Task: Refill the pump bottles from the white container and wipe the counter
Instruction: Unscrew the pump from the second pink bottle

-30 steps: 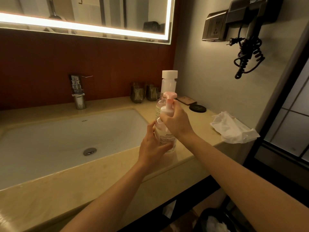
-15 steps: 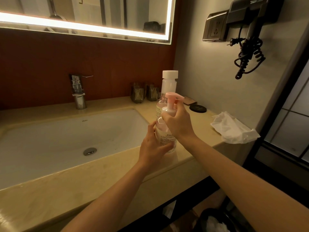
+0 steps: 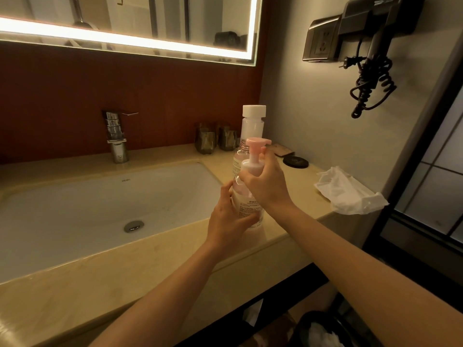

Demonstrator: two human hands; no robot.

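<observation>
**Both hands on the pump bottle beside the sink**

The pump bottle (image 3: 250, 207) stands upright on the counter (image 3: 150, 259), close to its front edge and just to the right of the sink (image 3: 100, 209). The left hand (image 3: 226, 221) grips the lower body of the bottle from the left side, with the fingers curled around it. The right hand (image 3: 266, 182) comes from above and right – its fingers and thumb are wrapped around the wide collar of the pink pump (image 3: 256, 144), which sits on top of the bottle with the nozzle pointing to the right.

Directly behind stands a second clear bottle (image 3: 238, 162); its threaded neck is open and carries no pump. Behind that one is the white container (image 3: 253, 126), upright, with a broad white cap on it.

Further right on the counter lies a crumpled white cloth (image 3: 348, 194), hanging a little over the corner – I cannot tell if it is paper or fabric. A round black disc (image 3: 295, 161) lies near the wall, and two drinking glasses (image 3: 206, 140) stand at the back. The faucet (image 3: 116, 136) rises behind the sink. On the right wall hangs a hair dryer (image 3: 375, 33) with a coiled cable, next to a socket (image 3: 322, 42).
</observation>
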